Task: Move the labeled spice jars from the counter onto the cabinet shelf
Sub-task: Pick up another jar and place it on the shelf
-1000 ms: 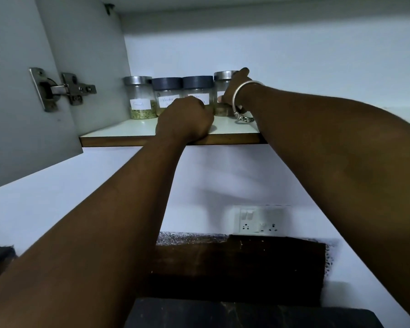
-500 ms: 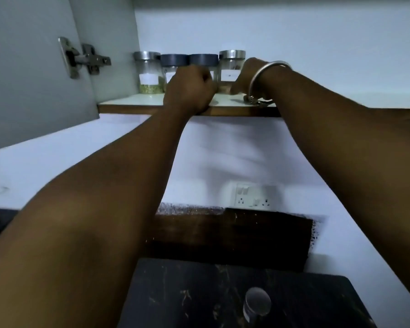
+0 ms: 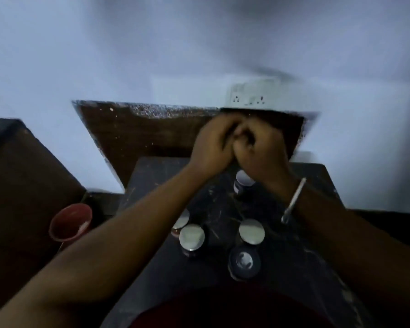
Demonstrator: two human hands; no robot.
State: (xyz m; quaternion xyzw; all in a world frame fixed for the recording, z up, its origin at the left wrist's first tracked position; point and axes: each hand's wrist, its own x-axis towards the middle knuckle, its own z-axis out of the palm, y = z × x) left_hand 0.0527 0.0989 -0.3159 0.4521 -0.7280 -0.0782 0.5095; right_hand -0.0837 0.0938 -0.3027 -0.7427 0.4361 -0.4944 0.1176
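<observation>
Head view: hands (image 3: 239,147) curled together above jars (image 3: 244,183).

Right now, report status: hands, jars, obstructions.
Left hand and right hand together above the counter, apparently empty. Five jars on the counter; nearest jar just below the right hand. Nothing blocking.
</observation>
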